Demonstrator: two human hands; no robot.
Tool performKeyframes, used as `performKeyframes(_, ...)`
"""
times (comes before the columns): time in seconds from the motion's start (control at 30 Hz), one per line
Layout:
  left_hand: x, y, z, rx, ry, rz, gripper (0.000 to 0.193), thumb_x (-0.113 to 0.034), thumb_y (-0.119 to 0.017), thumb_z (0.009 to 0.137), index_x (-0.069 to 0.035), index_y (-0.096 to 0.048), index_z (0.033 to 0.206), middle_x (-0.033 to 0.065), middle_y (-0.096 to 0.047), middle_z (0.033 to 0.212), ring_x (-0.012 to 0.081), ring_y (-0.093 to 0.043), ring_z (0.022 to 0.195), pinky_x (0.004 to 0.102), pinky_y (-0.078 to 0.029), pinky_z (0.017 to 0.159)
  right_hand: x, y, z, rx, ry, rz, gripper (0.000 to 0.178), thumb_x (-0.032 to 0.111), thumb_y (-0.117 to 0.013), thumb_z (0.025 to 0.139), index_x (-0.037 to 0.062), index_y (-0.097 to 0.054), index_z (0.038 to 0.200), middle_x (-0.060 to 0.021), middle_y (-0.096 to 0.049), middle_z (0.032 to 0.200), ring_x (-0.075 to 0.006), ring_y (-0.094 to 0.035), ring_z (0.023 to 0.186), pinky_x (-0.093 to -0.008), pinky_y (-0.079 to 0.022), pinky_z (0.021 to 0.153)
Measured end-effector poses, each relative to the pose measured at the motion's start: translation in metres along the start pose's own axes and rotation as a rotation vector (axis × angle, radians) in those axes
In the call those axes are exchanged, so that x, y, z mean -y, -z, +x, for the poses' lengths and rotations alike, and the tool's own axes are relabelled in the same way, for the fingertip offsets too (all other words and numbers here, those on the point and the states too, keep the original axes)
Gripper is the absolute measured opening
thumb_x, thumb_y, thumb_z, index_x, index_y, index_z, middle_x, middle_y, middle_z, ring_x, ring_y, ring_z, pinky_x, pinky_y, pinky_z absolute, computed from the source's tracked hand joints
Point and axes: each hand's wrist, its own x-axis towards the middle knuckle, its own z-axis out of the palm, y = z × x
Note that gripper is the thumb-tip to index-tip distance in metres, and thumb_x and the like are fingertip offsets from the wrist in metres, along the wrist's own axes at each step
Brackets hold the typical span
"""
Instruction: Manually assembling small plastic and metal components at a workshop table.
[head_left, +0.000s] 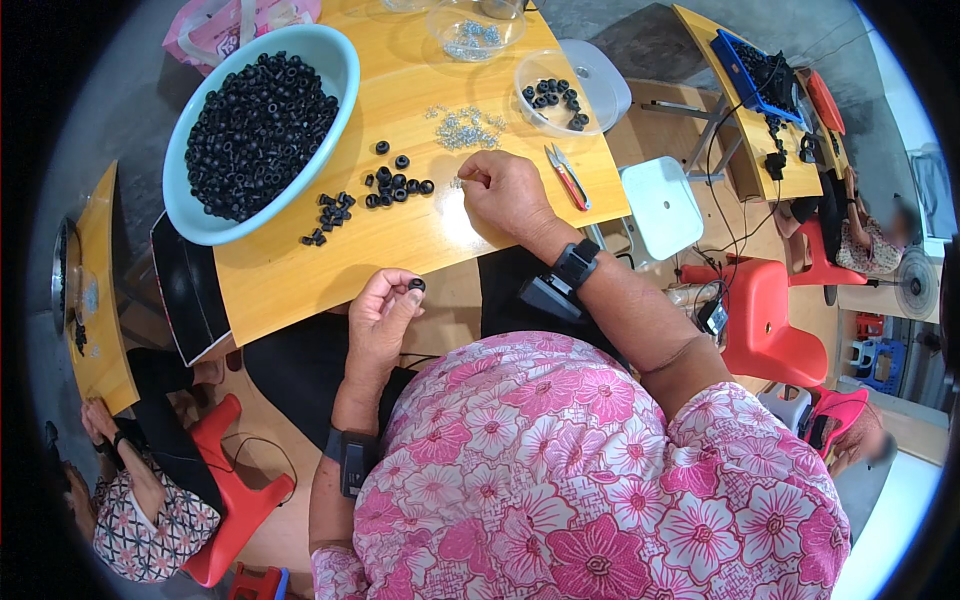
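"Pink-flowered shirt (pixel 600 470) fills the space nearest us. What is the left hand (pixel 380 308) doing beyond it?"

"It pinches a black ring (pixel 417 285) between thumb and forefinger, just off the near edge of the desk (pixel 300 275)."

"And the right hand (pixel 508 193)?"

"That one is over the wood, fingers curled in, tips low. They hide too much, so I can't tell whether they close on anything small."

"What lies around it?"

"Just left of it, a loose group of round black pieces (pixel 399 181); farther left, some smaller black plugs (pixel 328 214). Ahead of it, a scatter of silvery metal bits (pixel 468 130). To its right, red-handled snips (pixel 571 184)."

"And farther out?"

"Well ahead and to the left of the left hand, a pale blue basin (pixel 347 62) heaped with black parts. Ahead and to the right of the right hand, a clear tub (pixel 597 92) holding a few more."
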Motion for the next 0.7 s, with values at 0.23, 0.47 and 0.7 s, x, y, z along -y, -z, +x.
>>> performKeyframes(0.23,0.001,-0.0017,-0.0006,0.001,0.005,-0.021,0.014,-0.011,-0.058,0.089,-0.005,-0.056,0.102,0.0004,-0.057,0.087,0.0061,-0.053,0.072,0.0224,-0.048,0.072,-0.0018,-0.0036,-0.0019,-0.061,0.069,-0.051,0.009,0.007,-0.062,0.072,0.0033,-0.066,0.078,-0.0137,-0.063,0.074,-0.0277,-0.062,0.067,-0.0341,-0.05,0.062)
performKeyframes(0.47,-0.001,-0.004,0.001,0.01,-0.005,-0.01,0.014,-0.011,-0.058,0.089,-0.004,-0.056,0.102,0.0007,-0.057,0.086,0.0063,-0.053,0.072,0.0226,-0.047,0.072,-0.0029,-0.0051,-0.0032,-0.1,0.1,-0.066,0.005,0.007,-0.063,0.071,0.0035,-0.066,0.073,-0.0133,-0.062,0.072,-0.0295,-0.061,0.066,-0.0356,-0.05,0.062)
performKeyframes(0.7,-0.0055,-0.0101,0.0074,0.008,0.0,-0.015,0.014,-0.011,-0.057,0.09,-0.003,-0.056,0.101,0.0005,-0.056,0.084,0.0065,-0.053,0.072,0.0242,-0.049,0.073,-0.0004,-0.0034,-0.0058,-0.076,0.03,-0.02,0.007,0.012,-0.06,0.074,0.0067,-0.065,0.073,-0.0124,-0.063,0.077,-0.0321,-0.061,0.073,-0.0406,-0.05,0.067)
